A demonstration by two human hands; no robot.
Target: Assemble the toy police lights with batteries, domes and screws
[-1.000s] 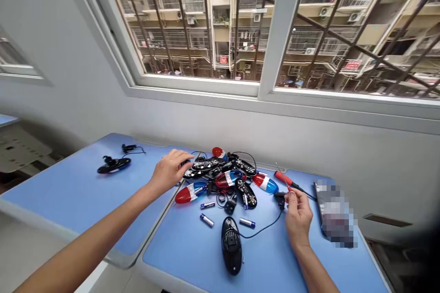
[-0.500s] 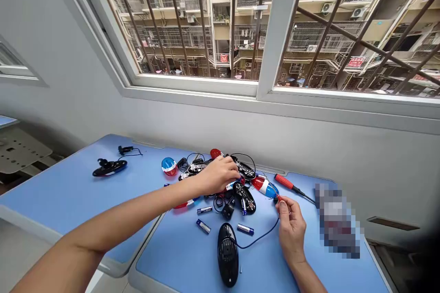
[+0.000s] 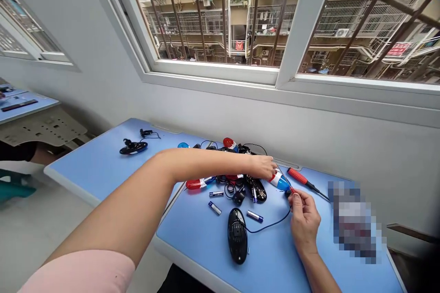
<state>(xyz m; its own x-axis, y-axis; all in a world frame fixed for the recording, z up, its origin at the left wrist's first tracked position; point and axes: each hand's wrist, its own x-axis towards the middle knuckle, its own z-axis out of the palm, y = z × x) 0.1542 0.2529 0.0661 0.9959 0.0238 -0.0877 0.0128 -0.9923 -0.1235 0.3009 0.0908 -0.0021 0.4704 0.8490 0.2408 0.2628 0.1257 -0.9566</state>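
Observation:
My left hand [image 3: 263,166] reaches across the pile with its fingers bent down, beside a red, white and blue light shell [image 3: 280,180]. What its fingertips hold, if anything, is hidden. At the blue end of that shell, my right hand [image 3: 304,215] pinches a thin red-ended piece [image 3: 292,190] between thumb and fingers; its exact kind is unclear. A black cable runs from near this hand to a black oval housing [image 3: 237,236] lying on the table. Beside the housing are a small screw [image 3: 248,250] and loose batteries [image 3: 255,216].
A red-handled screwdriver [image 3: 298,176] lies right of the pile, near a blurred-out item [image 3: 354,222]. Black cables and more light shells [image 3: 195,184] crowd the middle. Another black oval unit [image 3: 133,148] sits on the left table. A window wall stands behind.
My left hand has moved right, from over the middle of the pile to the light shell. My right hand keeps its pinch on the red-ended piece. The camera view has shifted left.

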